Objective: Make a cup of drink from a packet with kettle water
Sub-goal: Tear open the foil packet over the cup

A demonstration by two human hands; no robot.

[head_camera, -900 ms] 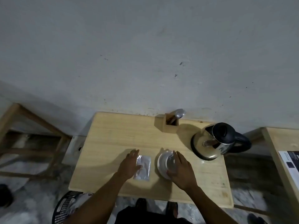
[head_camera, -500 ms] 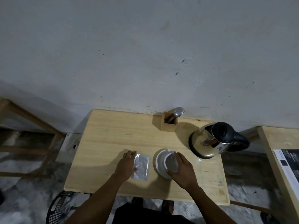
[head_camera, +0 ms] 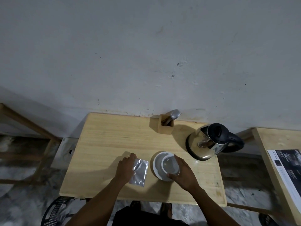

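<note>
A silver foil packet [head_camera: 139, 172] lies flat on the wooden table [head_camera: 104, 144]. My left hand [head_camera: 125, 168] rests on its left edge, fingers spread over it. A white cup [head_camera: 169, 164] stands on a white saucer [head_camera: 157, 162] to the right of the packet. My right hand [head_camera: 183, 174] wraps around the cup's right and near side. A steel kettle [head_camera: 206, 144] with a black lid and handle stands at the table's right, beyond the cup.
A small wooden holder [head_camera: 165, 127] with a spoon [head_camera: 174, 114] stands at the back edge by the wall. A second table with a printed sheet [head_camera: 286, 175] is at the right. A black basket [head_camera: 53, 211] sits on the floor at the lower left.
Both hands stay on the packet and the cup. My head has shifted, so the table sits slightly differently in view. Nothing on the table has visibly moved.
</note>
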